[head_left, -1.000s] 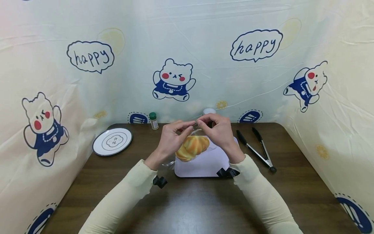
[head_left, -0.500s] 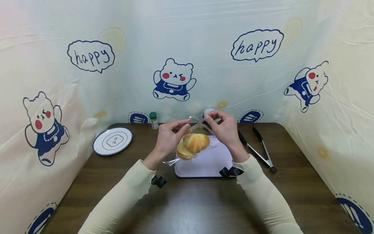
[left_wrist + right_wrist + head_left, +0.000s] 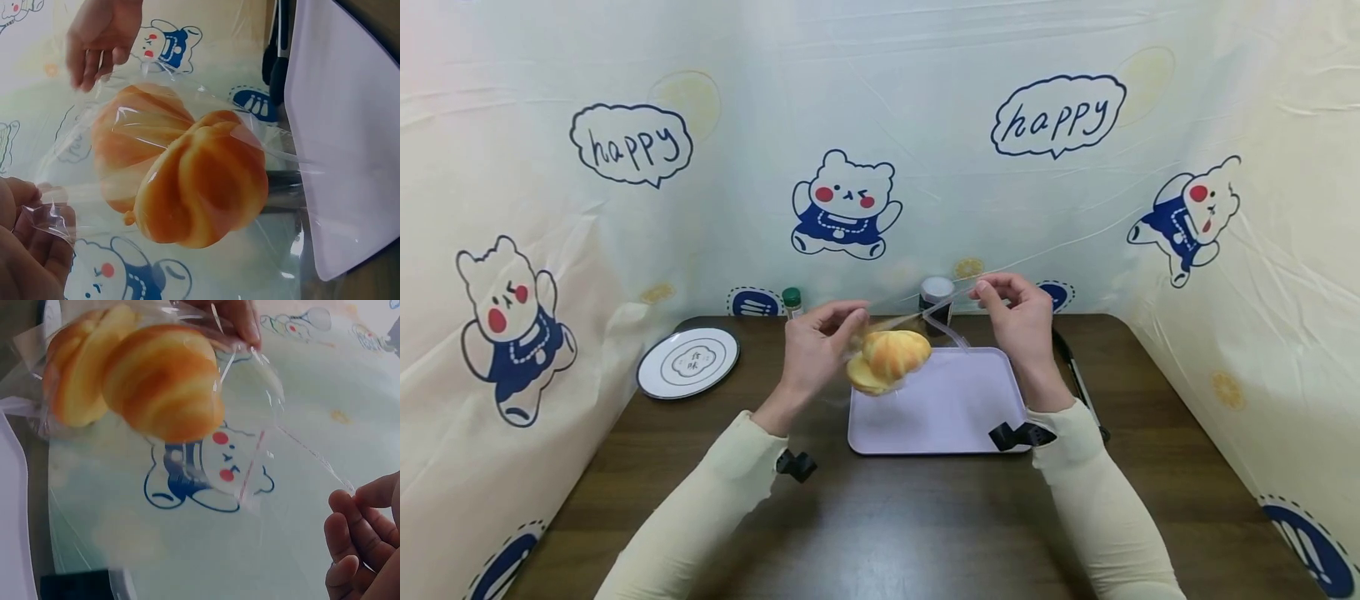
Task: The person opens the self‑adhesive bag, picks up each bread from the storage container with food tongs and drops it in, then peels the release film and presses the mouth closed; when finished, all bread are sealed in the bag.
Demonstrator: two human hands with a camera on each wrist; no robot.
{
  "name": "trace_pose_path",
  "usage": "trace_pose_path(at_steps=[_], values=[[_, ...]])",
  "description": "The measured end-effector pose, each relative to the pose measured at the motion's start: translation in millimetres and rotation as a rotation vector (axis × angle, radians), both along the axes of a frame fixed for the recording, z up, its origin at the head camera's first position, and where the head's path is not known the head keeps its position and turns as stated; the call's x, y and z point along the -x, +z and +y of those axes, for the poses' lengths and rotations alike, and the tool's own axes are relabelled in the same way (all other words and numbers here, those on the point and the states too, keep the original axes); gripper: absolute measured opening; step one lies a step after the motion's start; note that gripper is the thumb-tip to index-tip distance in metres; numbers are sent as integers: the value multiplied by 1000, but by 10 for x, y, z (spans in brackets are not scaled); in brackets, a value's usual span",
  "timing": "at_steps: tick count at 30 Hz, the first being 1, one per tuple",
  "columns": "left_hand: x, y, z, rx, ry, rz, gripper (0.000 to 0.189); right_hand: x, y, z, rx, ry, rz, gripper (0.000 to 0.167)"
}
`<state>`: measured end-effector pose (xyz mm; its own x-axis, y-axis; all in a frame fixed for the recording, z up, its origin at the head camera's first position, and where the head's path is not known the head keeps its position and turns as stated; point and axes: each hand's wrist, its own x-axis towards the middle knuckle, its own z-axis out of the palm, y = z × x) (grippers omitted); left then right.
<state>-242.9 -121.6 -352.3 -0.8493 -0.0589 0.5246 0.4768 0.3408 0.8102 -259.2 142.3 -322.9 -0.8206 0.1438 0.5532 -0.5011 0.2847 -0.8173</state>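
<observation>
Two golden bread rolls point(image 3: 895, 354) sit inside a clear plastic bag point(image 3: 273, 387), held up over the far left part of a pale lilac tray point(image 3: 947, 417). At its upper left my left hand point(image 3: 814, 346) pinches the bag's edge between thumb and fingers; the left wrist view shows crumpled film point(image 3: 53, 219) at those fingers. My right hand point(image 3: 1021, 321), out to the right, pinches the end of a thin clear strip point(image 3: 315, 456) of the packaging, stretched taut toward the bag. Another length of film point(image 3: 951, 332) droops between the hands.
A white dark-rimmed plate point(image 3: 658, 371) lies at the table's back left. Behind the hands stand a green-capped bottle point(image 3: 792, 298) and a white-lidded jar point(image 3: 936, 292). Tongs point(image 3: 1081, 379) lie right of the tray, partly behind the right arm. A printed curtain point(image 3: 850, 83) encloses the table.
My hands, close together one second ago, have moved apart, the right one farther to the right. The clear film now stretches between them. The bagged rolls have risen slightly and shifted left.
</observation>
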Motion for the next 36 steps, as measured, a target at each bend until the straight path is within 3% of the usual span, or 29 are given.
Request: trace_pose_path(at_steps=[7,12,16,22,30,36], values=[[-171,202,-34,-14,33,41,19,-95,54,189,58,-21,-11,19],[-214,271,-90,-15,67,63,19,31,-79,367,86,-55,-23,20],[-139,202,-155,-29,97,68,19,178,-268,550,95,-106,-43,24],[31,35,-292,-75,138,125,19,198,-348,709,115,-158,-95,25],[33,49,-349,-99,163,166,23,72,-237,777,147,-189,-152,21],[41,69,-345,-112,158,179,25,186,-360,894,206,-176,-169,16]])
